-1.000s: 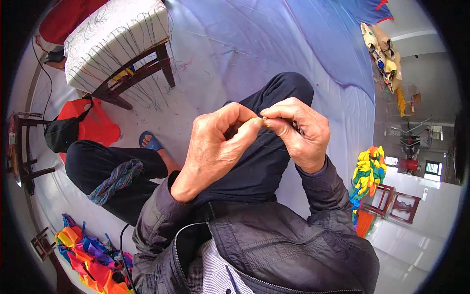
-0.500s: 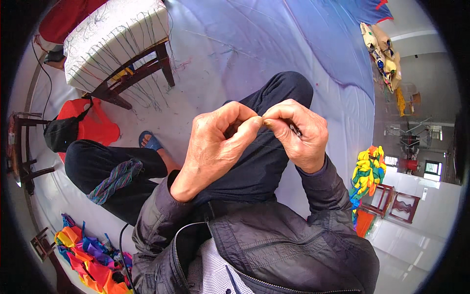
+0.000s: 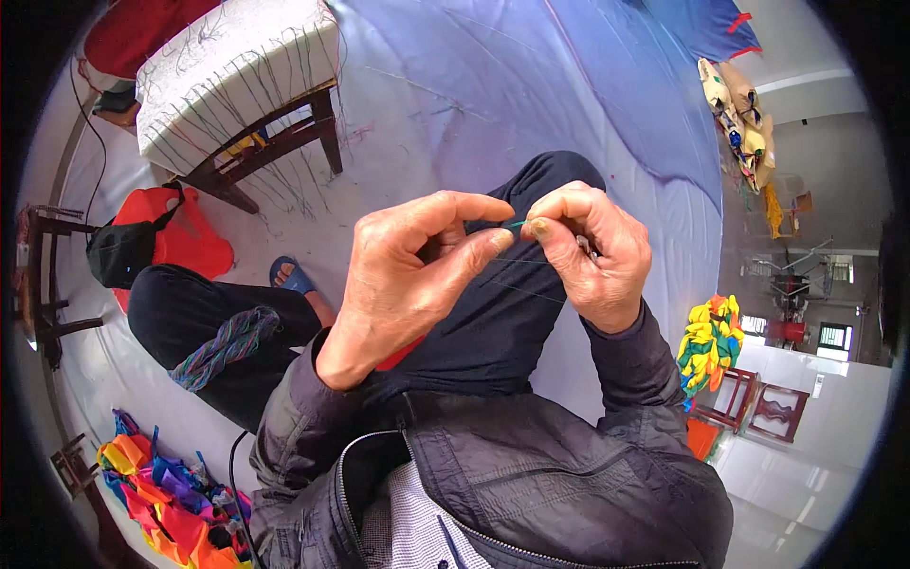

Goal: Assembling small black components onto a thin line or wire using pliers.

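My right hand (image 3: 599, 256) pinches a short green thread (image 3: 518, 224) between thumb and forefinger. A small dark, shiny object (image 3: 588, 248) is tucked in its palm, mostly hidden by the fingers; its kind I cannot make out. Facing it, my left hand (image 3: 403, 261) has thumb and forefinger slightly apart around the thread's free end, its other fingers curled in and partly hidden. Fine strands (image 3: 531, 261) run below the fingers toward the right hand. Both hands are above my dark-trousered leg. On my other thigh lies a twisted skein of multicoloured thread (image 3: 227, 347).
A white padded block (image 3: 237, 76) with many hanging threads rests on a dark wooden stool (image 3: 256, 156). Nearby are a red bag (image 3: 194, 232) and a black bag (image 3: 118, 254). Bright fabric (image 3: 161, 493) lies lower left; another colourful bundle (image 3: 711, 341) sits at right. Blue-white sheeting (image 3: 645, 180) covers the floor.
The fingertips, which met at one point, have drawn apart. The left thumb and forefinger have parted, and the green thread now shows between the hands. A bit of red shows under my left wrist.
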The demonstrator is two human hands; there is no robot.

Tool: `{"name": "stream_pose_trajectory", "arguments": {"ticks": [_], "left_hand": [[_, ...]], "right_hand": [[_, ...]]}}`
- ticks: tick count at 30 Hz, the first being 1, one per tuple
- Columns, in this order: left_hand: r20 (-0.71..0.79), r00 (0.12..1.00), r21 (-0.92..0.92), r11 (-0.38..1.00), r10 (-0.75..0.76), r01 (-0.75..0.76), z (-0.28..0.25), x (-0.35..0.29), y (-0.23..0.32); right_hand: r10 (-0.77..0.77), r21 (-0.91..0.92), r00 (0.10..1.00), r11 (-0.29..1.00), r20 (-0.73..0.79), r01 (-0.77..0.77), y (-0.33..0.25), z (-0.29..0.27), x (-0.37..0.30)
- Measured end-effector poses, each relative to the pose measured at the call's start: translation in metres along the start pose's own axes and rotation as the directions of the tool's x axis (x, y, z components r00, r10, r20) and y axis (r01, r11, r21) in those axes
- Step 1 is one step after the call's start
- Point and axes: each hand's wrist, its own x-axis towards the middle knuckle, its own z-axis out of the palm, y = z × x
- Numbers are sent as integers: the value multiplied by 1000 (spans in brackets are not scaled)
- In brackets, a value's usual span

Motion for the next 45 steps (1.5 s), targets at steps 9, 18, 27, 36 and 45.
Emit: {"name": "stream_pose_trajectory", "arguments": {"ticks": [9, 18, 27, 36, 45], "left_hand": [[-89, 873, 415, 814, 480, -405, -23, 5, 24], [-178, 914, 357, 889, 365, -286, -35, -8, 16], [-294, 956, -45, 999, -7, -7, -32, -16, 15], [-275, 946, 233, 967, 168, -104, -27, -13, 6], [-186, 959, 283, 946, 215, -157, -27, -12, 3]], "right_hand": [[-38, 49, 996, 998, 84, 34, -27, 12, 27], [88, 218, 990, 970, 112, -111, -25, 34, 25], [323, 486, 946, 826, 8, -286, -12, 31, 13], [-374, -180, 927, 913, -17, 365, -13, 43, 14], [-267, -116, 963, 956, 31, 269, 1, 42, 12]]}}
